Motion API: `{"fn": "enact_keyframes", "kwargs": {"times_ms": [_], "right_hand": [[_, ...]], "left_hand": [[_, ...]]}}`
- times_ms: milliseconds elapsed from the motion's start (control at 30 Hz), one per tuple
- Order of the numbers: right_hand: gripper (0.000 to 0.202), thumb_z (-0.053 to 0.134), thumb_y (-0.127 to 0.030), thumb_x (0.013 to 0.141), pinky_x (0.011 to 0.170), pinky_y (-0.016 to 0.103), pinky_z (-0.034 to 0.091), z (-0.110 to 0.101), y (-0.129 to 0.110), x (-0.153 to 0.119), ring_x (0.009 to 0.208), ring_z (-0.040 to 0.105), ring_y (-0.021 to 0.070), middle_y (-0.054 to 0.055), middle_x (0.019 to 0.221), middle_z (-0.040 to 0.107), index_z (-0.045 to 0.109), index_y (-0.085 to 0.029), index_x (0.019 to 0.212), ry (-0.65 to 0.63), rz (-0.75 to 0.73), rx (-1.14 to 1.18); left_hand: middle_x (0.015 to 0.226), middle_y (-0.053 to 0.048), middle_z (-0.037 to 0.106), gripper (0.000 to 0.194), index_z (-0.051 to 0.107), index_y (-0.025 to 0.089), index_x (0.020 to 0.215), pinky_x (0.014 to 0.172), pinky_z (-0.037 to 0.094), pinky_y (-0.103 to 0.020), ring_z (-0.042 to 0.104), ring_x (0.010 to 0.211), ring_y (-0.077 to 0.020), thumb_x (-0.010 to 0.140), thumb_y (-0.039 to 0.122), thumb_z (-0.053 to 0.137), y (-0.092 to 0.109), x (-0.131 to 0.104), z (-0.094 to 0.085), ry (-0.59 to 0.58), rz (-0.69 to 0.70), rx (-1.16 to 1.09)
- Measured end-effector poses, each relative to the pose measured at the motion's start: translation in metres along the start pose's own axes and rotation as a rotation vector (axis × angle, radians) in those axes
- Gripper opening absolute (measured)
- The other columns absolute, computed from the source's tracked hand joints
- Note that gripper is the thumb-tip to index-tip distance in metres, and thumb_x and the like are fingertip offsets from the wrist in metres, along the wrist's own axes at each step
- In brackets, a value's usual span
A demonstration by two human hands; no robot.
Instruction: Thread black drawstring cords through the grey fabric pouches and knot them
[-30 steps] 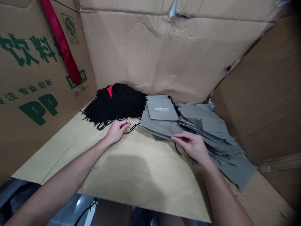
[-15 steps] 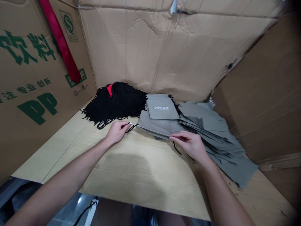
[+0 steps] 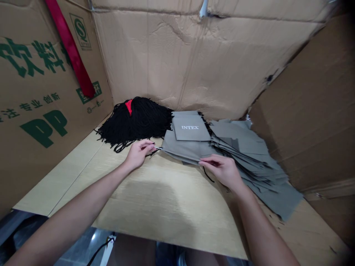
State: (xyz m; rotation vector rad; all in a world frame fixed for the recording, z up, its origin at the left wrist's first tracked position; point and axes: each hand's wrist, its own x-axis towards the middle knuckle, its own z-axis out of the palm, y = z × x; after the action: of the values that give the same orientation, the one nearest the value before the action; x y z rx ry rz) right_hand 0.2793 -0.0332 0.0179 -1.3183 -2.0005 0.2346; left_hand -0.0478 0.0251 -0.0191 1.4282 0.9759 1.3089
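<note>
My left hand is closed, thumb and forefinger pinching a thin metal needle. The needle meets the left edge of a grey fabric pouch, close to its corner. A bit of black cord shows at the fingertips and just below the needle. With my right hand I pinch the pouch's near right corner. A black cord end hangs out below that corner onto the table. Another grey pouch, printed INTEX in white, lies behind, over part of the pouch I hold.
A heap of black cords with a red tie lies back left. Many grey fabric pieces are piled at the right. Cardboard walls surround the wooden table. A red ribbon hangs at the left.
My left hand has moved slightly right, closer to the pouch edge, and less of the needle shows. My right hand has barely shifted, still on the pouch corner.
</note>
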Motion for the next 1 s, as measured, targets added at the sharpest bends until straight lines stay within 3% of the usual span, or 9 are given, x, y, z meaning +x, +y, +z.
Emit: {"fn": "enact_keyframes", "kwargs": {"times_ms": [167, 267, 367, 467, 567, 700, 800, 1000], "right_hand": [[0.029, 0.065, -0.043, 0.082, 0.052, 0.026, 0.046, 0.001, -0.002, 0.0, 0.056, 0.06, 0.0145, 0.007, 0.073, 0.073, 0.077, -0.017, 0.083, -0.021, 0.014, 0.002], [0.028, 0.066, -0.043, 0.082, 0.052, 0.026, 0.045, 0.001, -0.003, 0.0, 0.057, 0.06, 0.0145, 0.007, 0.073, 0.072, 0.077, -0.017, 0.083, -0.03, 0.016, 0.012], [0.027, 0.065, -0.042, 0.082, 0.052, 0.026, 0.044, 0.002, -0.006, 0.0, 0.056, 0.059, 0.0144, 0.006, 0.072, 0.072, 0.077, -0.017, 0.082, -0.037, 0.005, 0.02], [0.026, 0.065, -0.042, 0.082, 0.052, 0.027, 0.043, 0.004, -0.009, 0.001, 0.056, 0.058, 0.0142, 0.006, 0.071, 0.071, 0.076, -0.018, 0.08, -0.053, -0.013, 0.029], [0.027, 0.066, -0.043, 0.082, 0.053, 0.026, 0.043, 0.007, -0.011, 0.0, 0.056, 0.057, 0.0138, 0.006, 0.07, 0.07, 0.076, -0.017, 0.081, -0.075, -0.001, 0.045], [0.038, 0.068, -0.048, 0.079, 0.054, 0.025, 0.046, 0.008, -0.009, -0.002, 0.057, 0.058, 0.0139, 0.004, 0.07, 0.068, 0.07, -0.016, 0.098, -0.051, 0.1, 0.14], [0.047, 0.071, -0.049, 0.076, 0.054, 0.025, 0.048, 0.003, -0.006, -0.003, 0.056, 0.058, 0.0139, 0.003, 0.068, 0.067, 0.063, -0.015, 0.108, -0.024, 0.138, 0.178], [0.029, 0.066, -0.045, 0.082, 0.057, 0.027, 0.049, -0.01, -0.001, -0.001, 0.06, 0.064, 0.016, 0.007, 0.071, 0.072, 0.073, -0.017, 0.078, -0.021, 0.03, 0.046]], "left_hand": [[0.098, -0.007, 0.073, 0.028, 0.053, 0.017, 0.083, 0.07, 0.046, -0.026, 0.063, 0.078, -0.0136, 0.085, 0.044, 0.061, 0.009, 0.0, 0.001, 0.013, 0.012, -0.022], [0.111, -0.009, 0.07, 0.026, 0.048, 0.018, 0.083, 0.074, 0.047, -0.026, 0.064, 0.09, -0.0148, 0.086, 0.04, 0.06, 0.008, -0.003, 0.004, -0.089, -0.011, -0.088], [0.117, -0.01, 0.068, 0.031, 0.05, 0.019, 0.092, 0.079, 0.047, -0.027, 0.064, 0.094, -0.0145, 0.076, 0.028, 0.074, 0.003, -0.007, 0.007, -0.192, 0.037, -0.076], [0.111, -0.01, 0.07, 0.041, 0.055, 0.018, 0.099, 0.081, 0.048, -0.029, 0.064, 0.093, -0.0158, 0.067, 0.019, 0.081, -0.002, -0.008, 0.008, -0.208, 0.07, -0.026], [0.097, -0.01, 0.073, 0.034, 0.063, 0.015, 0.094, 0.08, 0.05, -0.031, 0.067, 0.09, -0.0185, 0.065, 0.019, 0.081, -0.003, -0.007, 0.008, -0.151, 0.066, 0.025], [0.09, -0.009, 0.074, 0.029, 0.071, 0.014, 0.09, 0.078, 0.053, -0.034, 0.068, 0.083, -0.0193, 0.064, 0.024, 0.082, -0.001, -0.005, 0.005, -0.082, 0.091, 0.086], [0.09, -0.008, 0.074, 0.024, 0.074, 0.016, 0.088, 0.08, 0.052, -0.035, 0.067, 0.083, -0.0192, 0.067, 0.026, 0.081, -0.001, -0.003, 0.001, -0.096, 0.154, 0.124], [0.089, -0.008, 0.071, 0.015, 0.075, 0.017, 0.088, 0.081, 0.049, -0.033, 0.064, 0.086, -0.0181, 0.076, 0.026, 0.075, -0.001, 0.002, -0.011, -0.15, 0.297, 0.211]]}}
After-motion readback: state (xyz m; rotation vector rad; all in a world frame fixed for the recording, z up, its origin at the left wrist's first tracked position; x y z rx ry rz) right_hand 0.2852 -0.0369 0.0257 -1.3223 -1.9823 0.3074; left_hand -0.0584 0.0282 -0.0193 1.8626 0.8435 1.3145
